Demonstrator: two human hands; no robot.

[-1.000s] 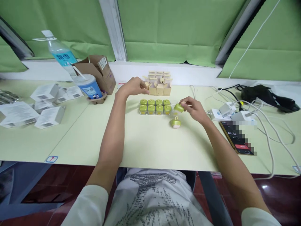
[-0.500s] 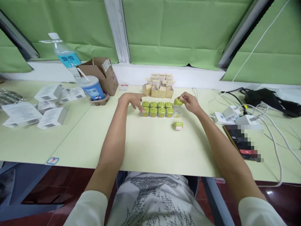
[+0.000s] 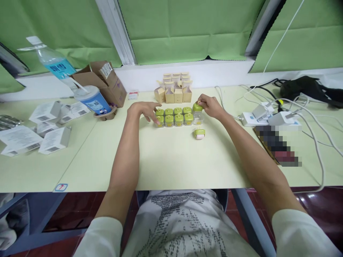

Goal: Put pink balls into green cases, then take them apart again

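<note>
I see smooth, glossy plastic in the green lids (image 3: 179,119) before me, with clear, shiny plastic containers (image 3: 198,119) beneath. The small boxes (image 3: 169,96) look like matt card, my table (image 3: 160,160) smooth with a faint sheen, the blinds (image 3: 187,21) creased matt cloth, my shirt (image 3: 184,221) soft-looking printed cloth, and the big bottle (image 3: 54,63) clear, glossy plastic

"From where we stand, what colours show?"

"Lids (image 3: 178,117) in olive green, containers (image 3: 198,119) clear, small boxes (image 3: 178,95) tan, on a pale yellow-green table (image 3: 171,160)."

"And patterns?"

"Black lettering (image 3: 174,201) covers a white shirt (image 3: 232,241); the blinds (image 3: 166,32) are plain green, the bottle label (image 3: 60,67) bright blue."
</note>
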